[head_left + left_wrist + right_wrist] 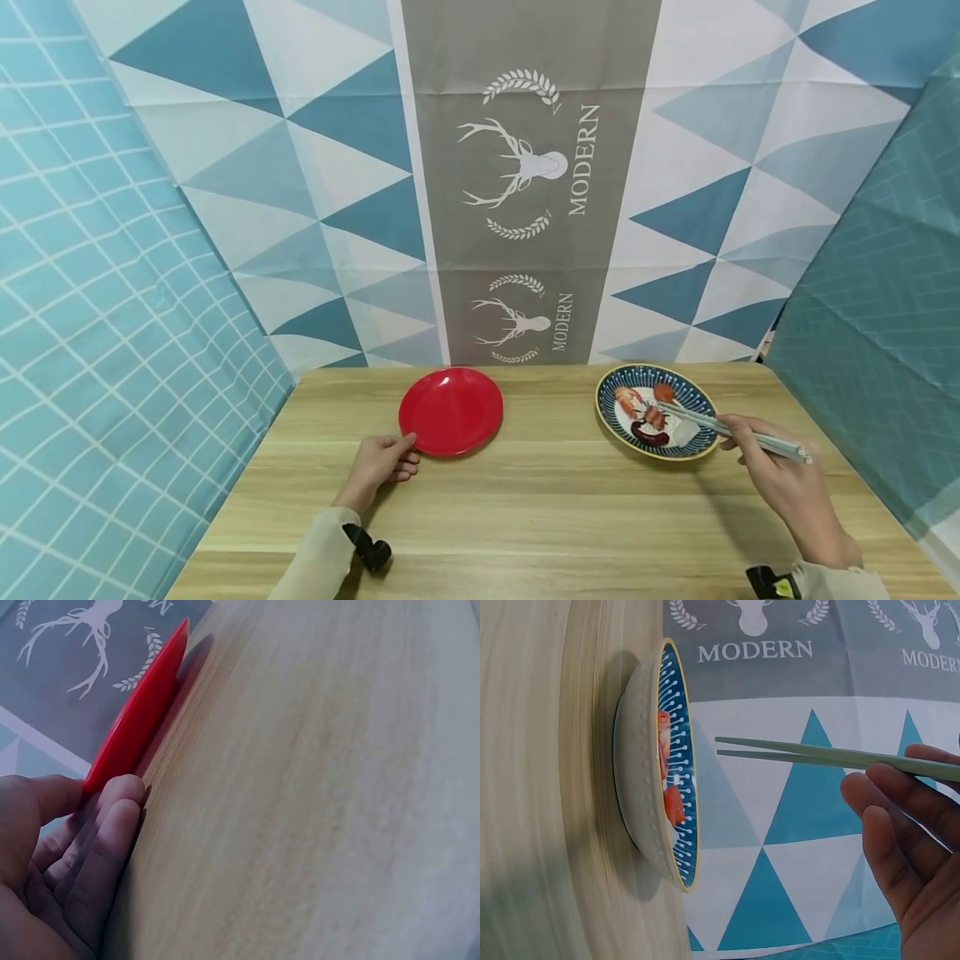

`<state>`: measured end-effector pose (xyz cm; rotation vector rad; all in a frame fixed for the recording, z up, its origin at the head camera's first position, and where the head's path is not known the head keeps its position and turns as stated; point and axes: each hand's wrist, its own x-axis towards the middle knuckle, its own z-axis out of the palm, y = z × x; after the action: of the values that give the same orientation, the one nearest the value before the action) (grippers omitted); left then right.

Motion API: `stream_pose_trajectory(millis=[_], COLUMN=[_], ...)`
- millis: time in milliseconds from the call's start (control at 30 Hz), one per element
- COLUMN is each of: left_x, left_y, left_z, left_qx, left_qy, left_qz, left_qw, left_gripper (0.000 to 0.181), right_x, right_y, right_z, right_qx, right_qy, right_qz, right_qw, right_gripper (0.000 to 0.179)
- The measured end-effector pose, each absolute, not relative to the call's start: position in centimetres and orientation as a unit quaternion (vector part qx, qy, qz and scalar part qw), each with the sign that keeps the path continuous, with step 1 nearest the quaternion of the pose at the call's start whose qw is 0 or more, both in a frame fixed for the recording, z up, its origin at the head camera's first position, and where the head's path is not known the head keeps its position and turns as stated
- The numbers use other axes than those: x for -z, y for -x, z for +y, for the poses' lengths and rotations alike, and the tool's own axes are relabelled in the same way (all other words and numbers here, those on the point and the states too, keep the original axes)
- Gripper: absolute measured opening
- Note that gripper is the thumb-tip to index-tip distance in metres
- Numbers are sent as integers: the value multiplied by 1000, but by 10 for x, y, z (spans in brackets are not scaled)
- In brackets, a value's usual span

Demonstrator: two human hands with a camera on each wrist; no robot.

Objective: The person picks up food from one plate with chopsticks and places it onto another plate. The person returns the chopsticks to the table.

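My left hand (378,468) pinches the near left rim of a red plate (452,412), thumb on top and fingers underneath. In the left wrist view the red plate (142,712) appears edge-on over the wood. My right hand (783,479) holds a pair of pale green chopsticks (817,755), whose tips stand slightly apart with nothing between them. Those tips are above a blue patterned dish (708,406) with a yellow rim. Several food pieces lie in the dish, among them an orange-red piece (673,805) and a dark red curved piece (649,433).
Both plates stand toward the back of a wooden table (540,517). Behind it hangs a patterned curtain (517,317) with deer heads and triangles. Blue-checked cloth (135,333) borders the left side, teal cloth (870,358) the right. Each wrist wears a small black camera mount (367,547).
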<state>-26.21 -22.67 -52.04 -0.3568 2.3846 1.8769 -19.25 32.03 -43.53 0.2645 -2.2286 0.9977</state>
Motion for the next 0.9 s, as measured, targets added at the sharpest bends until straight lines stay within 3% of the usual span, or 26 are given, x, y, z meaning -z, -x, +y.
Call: stream_pose_trajectory(millis=[233,900], left_x=[514,508], left_y=[263,265], left_z=[-227,-234], left_qx=[-616,-639], left_qy=[113,90], left_qz=[778,746], left_qw=[58,168], left_gripper=[39,48], right_x=[434,433], right_y=[193,194], right_z=[323,323], right_qx=[-372,-367], right_qy=[-91,-94], right_qz=[-861,-861], right_qw=[336,339], right_gripper=[16,15])
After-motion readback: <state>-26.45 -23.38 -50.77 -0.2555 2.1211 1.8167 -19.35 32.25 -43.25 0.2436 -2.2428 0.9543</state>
